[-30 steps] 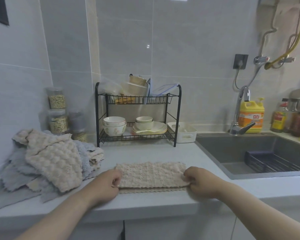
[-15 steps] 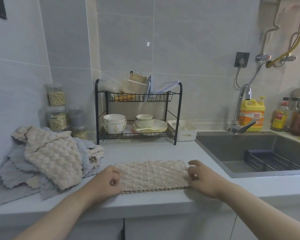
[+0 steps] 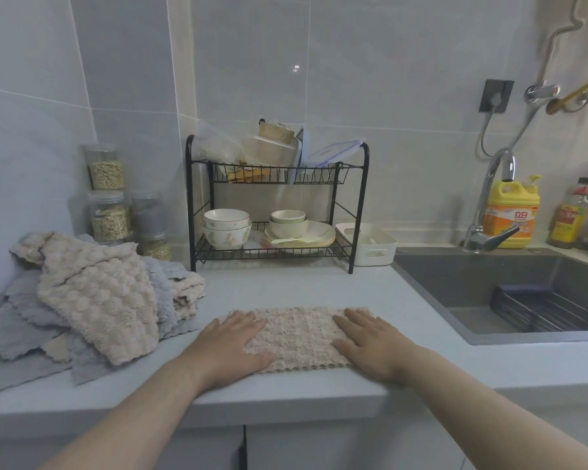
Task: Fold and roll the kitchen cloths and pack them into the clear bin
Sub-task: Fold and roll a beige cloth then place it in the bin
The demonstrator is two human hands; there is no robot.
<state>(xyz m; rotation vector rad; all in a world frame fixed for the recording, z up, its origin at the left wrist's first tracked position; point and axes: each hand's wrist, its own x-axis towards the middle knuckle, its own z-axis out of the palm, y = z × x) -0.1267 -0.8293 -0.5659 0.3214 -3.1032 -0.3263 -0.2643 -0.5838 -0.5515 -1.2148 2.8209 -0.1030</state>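
A beige cloth [image 3: 299,337] is seen in the lower middle of the frame, laid flat on the pale grey desk [image 3: 285,286] close to its front edge. It is folded into a long rectangle, with a nubbly, tufted pile on top and a scalloped hem along the near edge. The left hand [image 3: 231,347] is laid on its left end and the right hand [image 3: 370,344] on its right end. The fingers are held straight and spread, palms down, so the grip of each hand is released and the cloth is only pressed.

At the left of the frame a loose heap of cloths [image 3: 92,300] is piled on the desk. Beige ones with a bubbled texture are draped over smoother grey-blue ones with wavy edges. Behind the heap, clear round jars [image 3: 107,215] with grainy contents are stacked against the tiled wall.

In the middle of the frame a black wire rack [image 3: 360,205] with two tiers is set. Glazed bowls [image 3: 226,228] and stacked plates [image 3: 306,234] are kept on its lower tier, plastic containers and lids on its upper. A white plastic basket [image 3: 370,245] with a handle slot is placed just right of the rack.

At the right a dark, matte, rectangular sink [image 3: 489,283] is sunk into the desk. A dark slatted tray [image 3: 550,310] lies inside it, a chrome tap [image 3: 492,205] stands behind it, and a yellow bottle [image 3: 512,215] is set beside the tap.
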